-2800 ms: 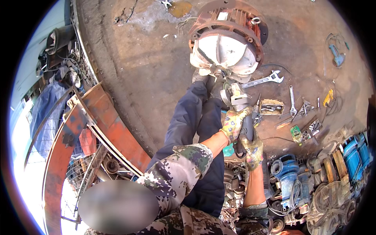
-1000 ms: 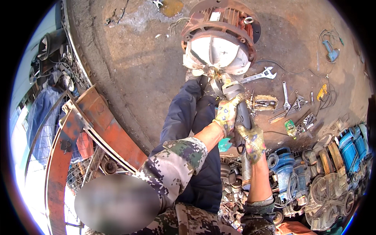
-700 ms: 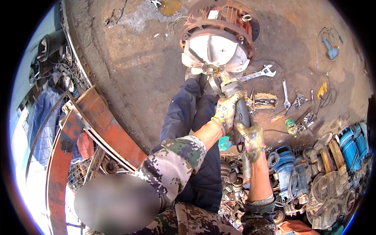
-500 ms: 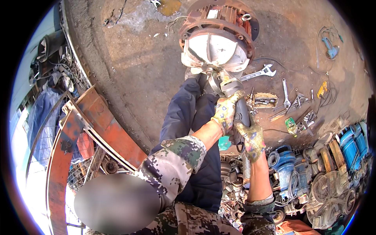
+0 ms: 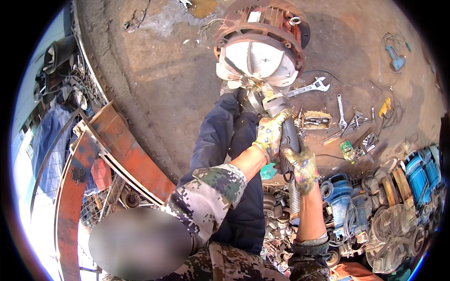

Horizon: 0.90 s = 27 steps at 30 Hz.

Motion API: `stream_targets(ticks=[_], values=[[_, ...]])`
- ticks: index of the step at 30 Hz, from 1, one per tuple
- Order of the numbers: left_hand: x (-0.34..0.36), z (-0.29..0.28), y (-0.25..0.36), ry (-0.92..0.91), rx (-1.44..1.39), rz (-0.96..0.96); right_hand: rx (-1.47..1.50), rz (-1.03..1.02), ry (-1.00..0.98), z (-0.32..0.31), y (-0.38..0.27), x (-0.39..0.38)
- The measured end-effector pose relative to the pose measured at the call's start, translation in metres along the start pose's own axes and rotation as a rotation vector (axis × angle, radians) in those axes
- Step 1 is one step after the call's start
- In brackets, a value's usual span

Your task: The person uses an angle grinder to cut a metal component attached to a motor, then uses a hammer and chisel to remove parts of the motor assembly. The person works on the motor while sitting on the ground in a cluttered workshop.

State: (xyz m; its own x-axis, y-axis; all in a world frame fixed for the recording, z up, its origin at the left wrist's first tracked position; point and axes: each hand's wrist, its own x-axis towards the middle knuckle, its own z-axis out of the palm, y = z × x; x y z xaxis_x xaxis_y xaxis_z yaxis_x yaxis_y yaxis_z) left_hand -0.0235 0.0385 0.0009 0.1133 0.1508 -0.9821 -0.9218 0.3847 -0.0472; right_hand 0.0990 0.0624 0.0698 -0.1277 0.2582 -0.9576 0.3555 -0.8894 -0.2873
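Both my gloved hands are wrapped round an angle grinder [image 5: 290, 133] with a dark body. My left hand [image 5: 270, 134] grips it near the metal gear head [image 5: 276, 103], and my right hand [image 5: 303, 166] holds the rear of the body. The grinder's disc end lies against the hub of a whitish finned impeller [image 5: 255, 61], where small bright sparks show. Behind the impeller is a large rusty red electric motor [image 5: 265, 16] with cooling ribs and a lifting eye. The exact contact point is partly hidden by the grinder head.
On the floor at right lie a large adjustable wrench [image 5: 315, 87], a smaller wrench [image 5: 342, 112], a box of bits [image 5: 317, 120] and a blue tool [image 5: 396, 59]. Blue pumps [image 5: 344, 201] and a wire fan guard [image 5: 389, 234] crowd the lower right. Curved orange steel [image 5: 131, 154] stands at left.
Both hands keep their grip and the grinder stays almost in place at the impeller hub. Sparks near the disc look slightly brighter and more spread.
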Motion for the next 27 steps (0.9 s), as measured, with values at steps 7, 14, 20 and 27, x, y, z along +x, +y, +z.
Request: stream_targets(ticks=[7, 14, 20, 27], values=[[0.003, 0.000, 0.001, -0.008, -0.035, -0.059, 0.063, -0.008, 0.008, 0.003, 0.003, 0.003], [0.002, 0.001, 0.001, -0.018, -0.061, -0.053, 0.065, 0.038, 0.004, 0.002, 0.003, 0.004], [0.003, -0.001, 0.001, -0.027, -0.043, -0.036, 0.061, 0.089, 0.025, 0.002, 0.004, 0.005], [0.010, -0.006, -0.001, -0.013, -0.018, -0.013, 0.067, 0.121, 0.020, 0.008, -0.008, 0.001]])
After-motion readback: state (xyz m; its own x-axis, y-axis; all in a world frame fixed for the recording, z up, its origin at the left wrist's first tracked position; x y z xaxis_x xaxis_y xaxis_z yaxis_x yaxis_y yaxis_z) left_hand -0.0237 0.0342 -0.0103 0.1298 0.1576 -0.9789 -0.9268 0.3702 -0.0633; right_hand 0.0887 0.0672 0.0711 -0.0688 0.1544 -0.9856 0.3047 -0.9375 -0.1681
